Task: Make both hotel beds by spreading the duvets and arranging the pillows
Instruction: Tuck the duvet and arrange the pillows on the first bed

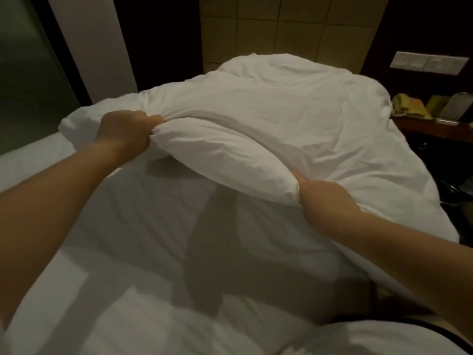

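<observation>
A white duvet [268, 116] lies bunched over the far half of the bed, its near edge lifted off the mattress. My left hand [125, 131] is shut on that folded edge at the left. My right hand [325, 198] grips the same edge lower and to the right. Between the hands the edge bulges in a thick roll. Below it the white bed sheet [143, 252] lies bare in shadow. No pillow is visible; the duvet hides the head of the bed.
A padded beige headboard wall [281, 29] stands behind the bed. At the right is a dark wooden nightstand [435, 129] with a yellowish telephone [407, 106] and small items. A switch panel [427, 62] is on the wall above. A white pillar [89, 39] rises at the left.
</observation>
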The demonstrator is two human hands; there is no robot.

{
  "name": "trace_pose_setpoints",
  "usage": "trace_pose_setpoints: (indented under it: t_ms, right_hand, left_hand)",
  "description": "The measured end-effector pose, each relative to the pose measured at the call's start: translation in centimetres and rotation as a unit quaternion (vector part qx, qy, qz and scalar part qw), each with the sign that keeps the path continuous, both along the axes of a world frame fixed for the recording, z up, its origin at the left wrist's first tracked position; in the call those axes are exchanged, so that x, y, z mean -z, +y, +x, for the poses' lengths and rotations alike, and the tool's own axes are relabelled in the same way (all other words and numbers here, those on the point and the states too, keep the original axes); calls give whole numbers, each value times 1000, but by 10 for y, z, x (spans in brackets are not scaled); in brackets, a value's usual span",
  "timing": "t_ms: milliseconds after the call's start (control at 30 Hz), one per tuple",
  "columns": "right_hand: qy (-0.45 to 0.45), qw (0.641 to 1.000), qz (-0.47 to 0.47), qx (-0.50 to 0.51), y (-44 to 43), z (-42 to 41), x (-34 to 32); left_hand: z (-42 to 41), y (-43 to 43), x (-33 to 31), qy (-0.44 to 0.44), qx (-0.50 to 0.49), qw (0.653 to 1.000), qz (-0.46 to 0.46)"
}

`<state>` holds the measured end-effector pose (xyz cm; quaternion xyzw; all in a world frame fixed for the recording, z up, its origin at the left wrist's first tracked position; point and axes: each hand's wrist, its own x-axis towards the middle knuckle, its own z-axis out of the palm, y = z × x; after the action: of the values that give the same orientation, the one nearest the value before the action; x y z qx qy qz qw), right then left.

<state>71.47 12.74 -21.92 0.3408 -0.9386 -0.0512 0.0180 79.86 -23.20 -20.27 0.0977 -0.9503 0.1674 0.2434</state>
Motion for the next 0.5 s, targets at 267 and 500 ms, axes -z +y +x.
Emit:
trace_pose_setpoints:
  t_ms: [267, 500]
  right_hand:
    - [-53, 996, 19, -75, -8, 30, 25]
    - [-14, 988, 14, -152, 23, 6, 10]
  left_hand:
    - [44, -4, 12, -122, -120, 985, -5]
    - [-31, 100, -32, -469, -207, 858, 6]
